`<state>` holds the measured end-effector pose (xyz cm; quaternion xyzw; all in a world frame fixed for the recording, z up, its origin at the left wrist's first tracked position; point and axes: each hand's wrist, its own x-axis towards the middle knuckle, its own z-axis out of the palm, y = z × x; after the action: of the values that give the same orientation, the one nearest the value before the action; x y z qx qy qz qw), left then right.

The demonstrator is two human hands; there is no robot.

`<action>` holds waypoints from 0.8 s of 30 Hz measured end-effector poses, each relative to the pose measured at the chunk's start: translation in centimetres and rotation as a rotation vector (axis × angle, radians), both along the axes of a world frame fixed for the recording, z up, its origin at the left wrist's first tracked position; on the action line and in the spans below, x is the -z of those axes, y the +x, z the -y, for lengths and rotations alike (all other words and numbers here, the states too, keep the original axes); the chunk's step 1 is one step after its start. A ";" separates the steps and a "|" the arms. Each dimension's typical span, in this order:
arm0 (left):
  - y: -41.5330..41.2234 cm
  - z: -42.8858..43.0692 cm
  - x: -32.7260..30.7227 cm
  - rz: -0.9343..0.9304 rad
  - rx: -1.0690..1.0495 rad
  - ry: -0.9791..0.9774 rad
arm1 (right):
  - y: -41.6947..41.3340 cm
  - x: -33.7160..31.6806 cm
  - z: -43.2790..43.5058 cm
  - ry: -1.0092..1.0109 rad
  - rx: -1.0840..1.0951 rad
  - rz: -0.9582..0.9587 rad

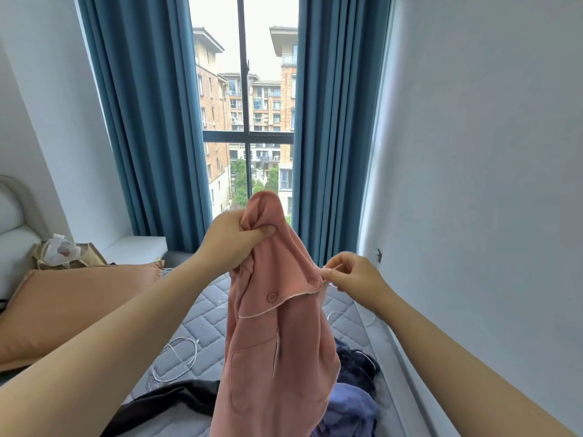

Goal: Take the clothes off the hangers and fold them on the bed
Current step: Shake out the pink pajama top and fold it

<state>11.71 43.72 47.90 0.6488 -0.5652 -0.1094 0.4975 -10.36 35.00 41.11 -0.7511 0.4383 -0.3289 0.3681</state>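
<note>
My left hand (233,238) was fisted on a bunch of the pink shirt (277,342) near its top. My right hand (350,275) pinched the collar edge, other fingers loosely curled. The shirt hung in the air over the bed (208,316), not laid down yet. Couldn't tell if a hanger was inside.

Risks:
- The bunched grip meant a twisted, creased fold.
- The light pinch could slip and drop that side.
- The hem could land on the dark clothes (356,367) or snag the white wire hanger (176,357) on the mattress.

Pillow (72,307) left on bed (208,320)
</note>
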 end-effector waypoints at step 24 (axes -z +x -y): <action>4.2 -2.6 2.1 -0.058 -0.205 -0.081 | 3.3 1.5 -0.1 0.196 0.070 0.486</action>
<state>15.92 46.36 45.82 0.6793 -0.4851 -0.0537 0.5481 -7.05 35.12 39.61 -0.5952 0.3927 -0.4681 0.5220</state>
